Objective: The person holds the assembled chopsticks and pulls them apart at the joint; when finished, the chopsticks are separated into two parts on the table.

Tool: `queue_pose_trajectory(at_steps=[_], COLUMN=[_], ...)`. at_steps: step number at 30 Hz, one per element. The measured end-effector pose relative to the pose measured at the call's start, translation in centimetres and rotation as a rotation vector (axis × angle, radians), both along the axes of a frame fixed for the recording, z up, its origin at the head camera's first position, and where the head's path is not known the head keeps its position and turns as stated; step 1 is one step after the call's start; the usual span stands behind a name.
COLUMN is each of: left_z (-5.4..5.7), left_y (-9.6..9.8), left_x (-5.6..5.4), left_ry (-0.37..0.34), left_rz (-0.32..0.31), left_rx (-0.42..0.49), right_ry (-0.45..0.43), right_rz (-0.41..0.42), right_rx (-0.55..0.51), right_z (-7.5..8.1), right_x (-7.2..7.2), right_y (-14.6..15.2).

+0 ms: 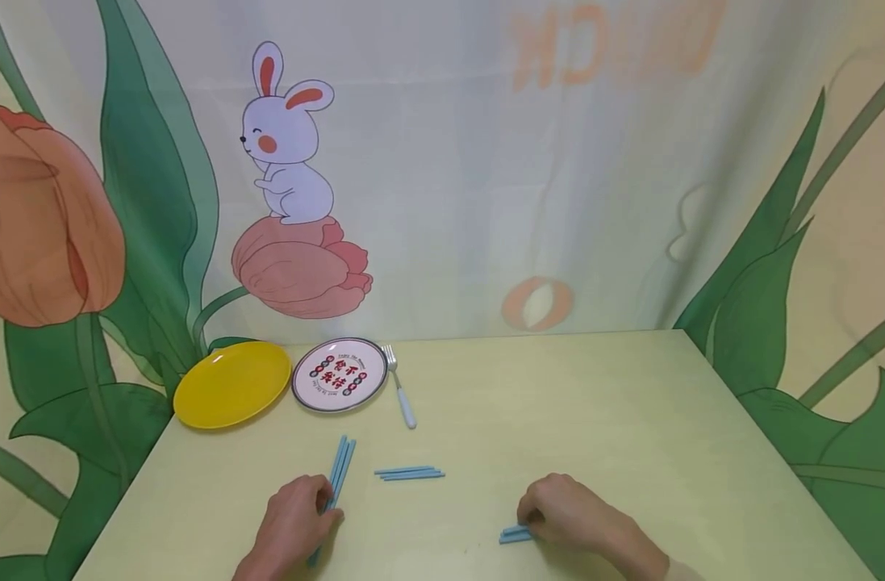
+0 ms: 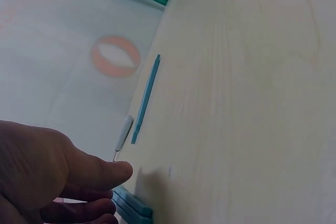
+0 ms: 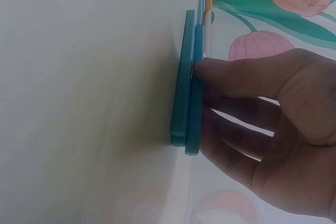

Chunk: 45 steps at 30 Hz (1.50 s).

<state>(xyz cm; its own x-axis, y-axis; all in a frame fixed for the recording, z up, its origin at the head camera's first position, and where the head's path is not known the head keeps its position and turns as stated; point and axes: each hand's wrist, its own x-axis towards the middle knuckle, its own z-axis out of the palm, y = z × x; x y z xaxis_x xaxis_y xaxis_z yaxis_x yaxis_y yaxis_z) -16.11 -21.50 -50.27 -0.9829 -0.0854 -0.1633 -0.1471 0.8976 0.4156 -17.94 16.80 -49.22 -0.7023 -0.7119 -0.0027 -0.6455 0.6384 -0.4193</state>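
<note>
Blue short sticks (image 1: 513,535) sit pinched in the right hand (image 1: 569,513), low at the table (image 1: 594,403); the left hand (image 1: 295,518) meets long sticks (image 1: 343,458), its grip unclear. Gathering seems underway; the next move likely calls for a level lift.

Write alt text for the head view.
A person's right hand pinches short blue sticks on a pale table; their left hand is at longer ones. A third blue set lies between the hands, slightly beyond; farther back are a yellow plate, white plate and fork.
</note>
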Motion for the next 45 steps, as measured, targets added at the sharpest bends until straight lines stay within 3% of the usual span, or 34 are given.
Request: queue_pose_trajectory(at_steps=[25,36,45], left_z=[-0.19,0.22,0.37], left_y=[0.07,-0.01,0.04], left_x=[0.18,0.5,0.74], left_ry=[-0.063,-0.043,0.025], left_rz=[0.026,0.023,-0.005], left_rx=[0.012,-0.029,-0.05], right_ry=[-0.019,-0.027,-0.011], right_rz=[-0.036,-0.06,-0.041], right_rx=[0.037,0.057,0.064], right_z=[0.17,0.12,0.05], right_x=[-0.03,-0.18,-0.28], right_y=[-0.22,-0.12,-0.05])
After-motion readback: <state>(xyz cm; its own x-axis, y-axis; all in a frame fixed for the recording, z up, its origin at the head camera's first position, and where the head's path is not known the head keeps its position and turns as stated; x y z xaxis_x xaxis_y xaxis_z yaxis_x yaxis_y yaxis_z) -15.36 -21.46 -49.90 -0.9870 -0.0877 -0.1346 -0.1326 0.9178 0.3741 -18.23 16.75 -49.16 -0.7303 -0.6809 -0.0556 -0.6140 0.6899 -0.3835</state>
